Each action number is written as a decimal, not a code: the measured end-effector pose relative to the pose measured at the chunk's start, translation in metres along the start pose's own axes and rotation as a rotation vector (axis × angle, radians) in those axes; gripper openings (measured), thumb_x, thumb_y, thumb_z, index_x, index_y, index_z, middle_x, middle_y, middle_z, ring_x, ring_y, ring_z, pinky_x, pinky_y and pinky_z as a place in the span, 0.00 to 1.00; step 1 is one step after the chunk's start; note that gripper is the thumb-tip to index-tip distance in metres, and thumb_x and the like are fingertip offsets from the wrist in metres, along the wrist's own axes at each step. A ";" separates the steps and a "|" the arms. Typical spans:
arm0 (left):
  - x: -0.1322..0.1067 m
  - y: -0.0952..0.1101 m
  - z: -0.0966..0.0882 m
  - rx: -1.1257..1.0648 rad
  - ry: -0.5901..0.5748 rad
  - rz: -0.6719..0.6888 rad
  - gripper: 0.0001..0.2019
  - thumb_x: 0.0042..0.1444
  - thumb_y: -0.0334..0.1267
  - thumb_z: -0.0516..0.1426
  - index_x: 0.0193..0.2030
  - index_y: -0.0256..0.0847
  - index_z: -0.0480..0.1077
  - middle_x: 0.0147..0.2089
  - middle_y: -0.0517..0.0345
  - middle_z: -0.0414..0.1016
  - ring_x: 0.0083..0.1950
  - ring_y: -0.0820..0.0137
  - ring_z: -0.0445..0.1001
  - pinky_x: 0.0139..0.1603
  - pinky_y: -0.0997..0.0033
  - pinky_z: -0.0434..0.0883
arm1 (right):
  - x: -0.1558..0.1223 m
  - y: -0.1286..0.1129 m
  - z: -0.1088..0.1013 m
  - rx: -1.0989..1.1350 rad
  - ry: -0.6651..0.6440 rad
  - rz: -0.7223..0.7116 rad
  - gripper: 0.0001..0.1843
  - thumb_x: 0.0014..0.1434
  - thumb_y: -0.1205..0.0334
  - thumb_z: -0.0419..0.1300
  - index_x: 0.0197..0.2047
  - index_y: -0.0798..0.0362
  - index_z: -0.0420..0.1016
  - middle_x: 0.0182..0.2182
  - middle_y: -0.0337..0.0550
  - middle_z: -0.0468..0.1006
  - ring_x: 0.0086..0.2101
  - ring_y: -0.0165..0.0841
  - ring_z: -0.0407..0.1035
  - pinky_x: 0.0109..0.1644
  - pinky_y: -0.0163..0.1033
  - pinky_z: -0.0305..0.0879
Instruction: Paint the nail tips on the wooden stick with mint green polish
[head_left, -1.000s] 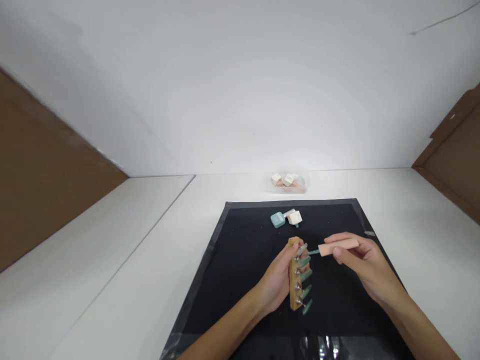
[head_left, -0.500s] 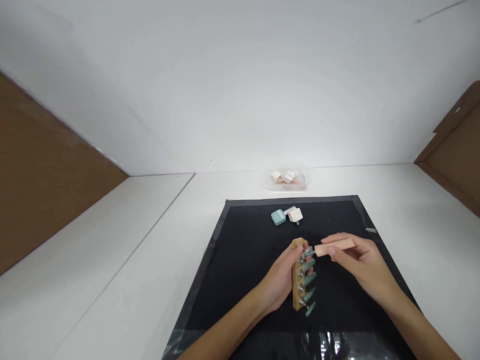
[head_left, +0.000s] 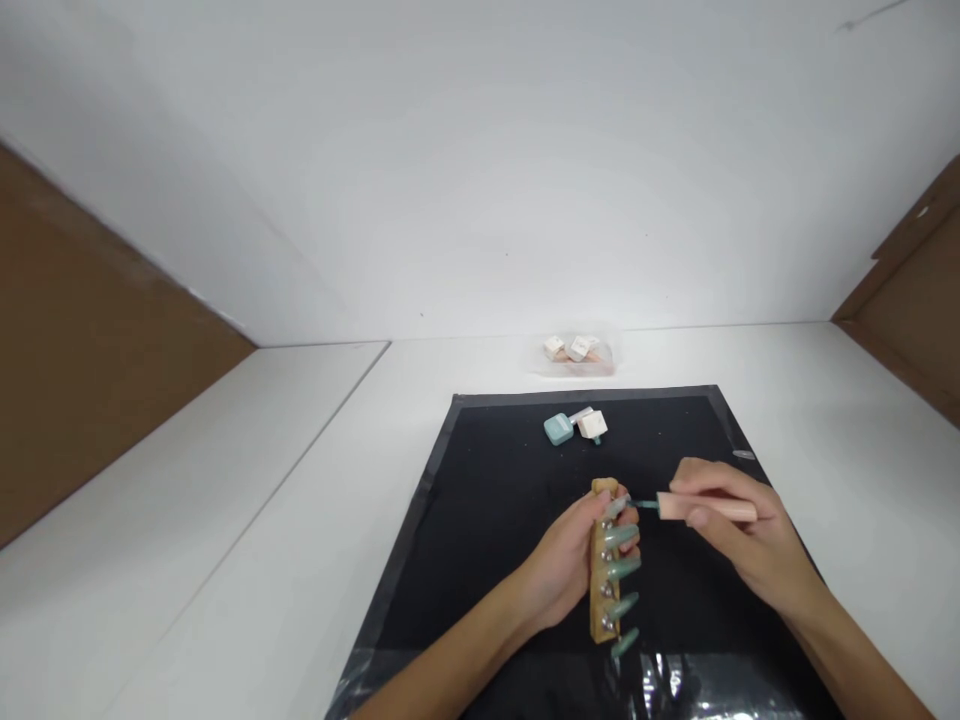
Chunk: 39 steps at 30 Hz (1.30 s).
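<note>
My left hand (head_left: 564,562) grips a small wooden holder (head_left: 603,580) that carries several green false nails (head_left: 624,566) on metal pegs. My right hand (head_left: 739,535) pinches a pale pink brush cap (head_left: 705,507); its thin green brush tip (head_left: 643,505) lies against the topmost nail. Both hands hover over a black mat (head_left: 495,520). A teal nail polish bottle (head_left: 556,429) and a cream cube cap (head_left: 591,425) lie on the mat's far part.
A clear packet with two cream cube caps (head_left: 576,351) rests on the white table (head_left: 247,560) beyond the mat. Brown board panels stand at the far left (head_left: 82,380) and far right (head_left: 911,300). A white wall rises behind.
My right hand has drawn the brush back to the right along the top nail. The holder has shifted slightly down and right with my left hand.
</note>
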<state>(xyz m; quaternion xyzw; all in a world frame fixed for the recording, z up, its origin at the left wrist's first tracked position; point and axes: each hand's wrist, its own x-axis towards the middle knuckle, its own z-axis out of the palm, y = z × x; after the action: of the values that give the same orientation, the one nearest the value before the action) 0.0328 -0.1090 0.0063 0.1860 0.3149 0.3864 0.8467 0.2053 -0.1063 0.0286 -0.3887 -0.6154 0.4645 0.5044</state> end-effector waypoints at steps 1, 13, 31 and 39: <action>0.000 0.000 0.001 -0.006 -0.005 -0.004 0.18 0.42 0.46 0.66 0.29 0.37 0.64 0.23 0.67 0.60 0.24 0.79 0.59 0.31 0.75 0.61 | 0.000 -0.001 0.000 -0.033 0.015 0.000 0.05 0.55 0.57 0.64 0.36 0.45 0.77 0.24 0.38 0.71 0.25 0.32 0.64 0.27 0.35 0.61; 0.000 -0.002 0.001 0.048 0.075 -0.054 0.24 0.33 0.52 0.68 0.30 0.37 0.66 0.23 0.65 0.65 0.24 0.77 0.62 0.31 0.73 0.61 | 0.005 -0.008 0.007 -0.177 -0.162 -0.172 0.08 0.57 0.70 0.59 0.36 0.48 0.74 0.27 0.38 0.72 0.27 0.29 0.68 0.29 0.32 0.65; 0.000 -0.003 -0.002 0.076 0.076 -0.048 0.23 0.36 0.52 0.67 0.32 0.37 0.67 0.23 0.65 0.66 0.25 0.77 0.63 0.31 0.73 0.62 | 0.008 -0.012 0.008 -0.360 -0.151 -0.352 0.08 0.54 0.73 0.58 0.35 0.51 0.73 0.23 0.38 0.72 0.25 0.30 0.67 0.26 0.34 0.63; 0.000 -0.002 0.001 0.067 -0.017 -0.019 0.20 0.41 0.50 0.65 0.29 0.38 0.63 0.22 0.67 0.60 0.23 0.79 0.58 0.29 0.75 0.59 | 0.008 -0.011 0.004 -0.370 -0.040 -0.390 0.09 0.54 0.74 0.56 0.33 0.50 0.71 0.22 0.37 0.71 0.25 0.29 0.64 0.26 0.34 0.62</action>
<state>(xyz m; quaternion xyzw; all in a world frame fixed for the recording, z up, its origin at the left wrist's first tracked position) 0.0344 -0.1106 0.0058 0.2147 0.3223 0.3661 0.8461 0.2001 -0.1028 0.0409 -0.3390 -0.7631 0.2457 0.4923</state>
